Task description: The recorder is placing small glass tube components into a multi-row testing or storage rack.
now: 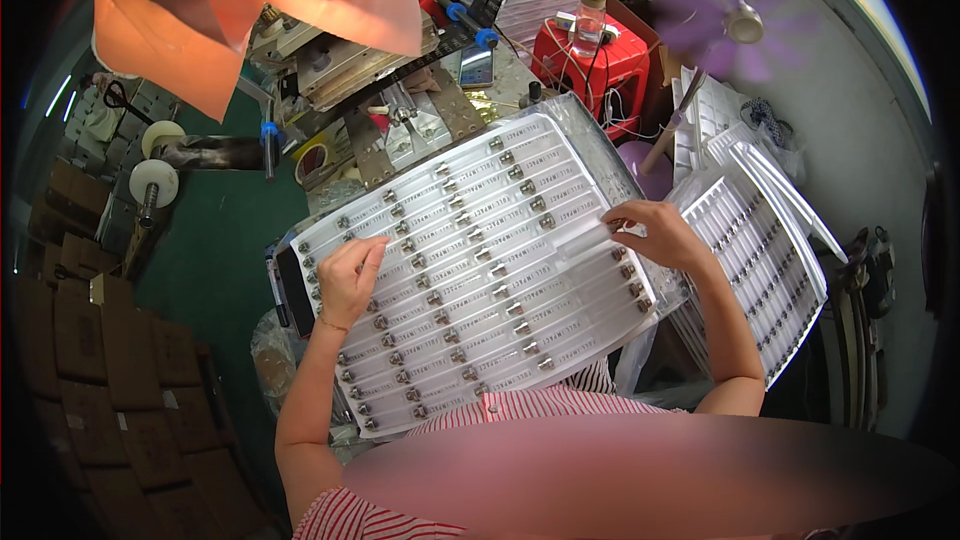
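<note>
A large clear plastic tray (560, 155) lies tilted on my lap, its rows filled with several small clear tubes with metal caps (470, 270). My left hand (350, 275) rests flat on the tray's left part, fingers on the tubes. At the tray's right edge, my right hand (655, 232) pinches a clear tube between fingertips and thumb.
A stack of similar filled trays (760, 250) leans at the right. Behind stand a metal machine (390, 90), a red stool with a bottle (590, 55), a purple fan (735, 20), and an orange cloth over a lamp (250, 0). Cardboard boxes (90, 340) pile up at left on the green floor.
</note>
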Demonstrator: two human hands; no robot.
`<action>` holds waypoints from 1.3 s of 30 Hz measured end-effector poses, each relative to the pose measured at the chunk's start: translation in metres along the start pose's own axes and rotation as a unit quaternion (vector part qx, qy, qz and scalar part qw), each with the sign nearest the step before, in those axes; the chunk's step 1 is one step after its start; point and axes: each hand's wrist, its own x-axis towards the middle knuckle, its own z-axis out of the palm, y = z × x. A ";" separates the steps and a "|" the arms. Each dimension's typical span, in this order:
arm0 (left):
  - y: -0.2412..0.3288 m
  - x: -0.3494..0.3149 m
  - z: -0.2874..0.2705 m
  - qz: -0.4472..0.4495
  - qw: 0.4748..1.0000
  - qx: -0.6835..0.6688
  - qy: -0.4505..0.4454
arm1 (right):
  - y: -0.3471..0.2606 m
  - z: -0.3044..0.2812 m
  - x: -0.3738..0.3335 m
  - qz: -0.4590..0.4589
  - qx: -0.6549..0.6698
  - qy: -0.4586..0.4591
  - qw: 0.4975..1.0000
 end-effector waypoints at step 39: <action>0.004 -0.063 0.021 -0.180 0.963 -0.195 -0.046 | -0.060 0.083 0.288 -0.075 -0.029 0.088 0.993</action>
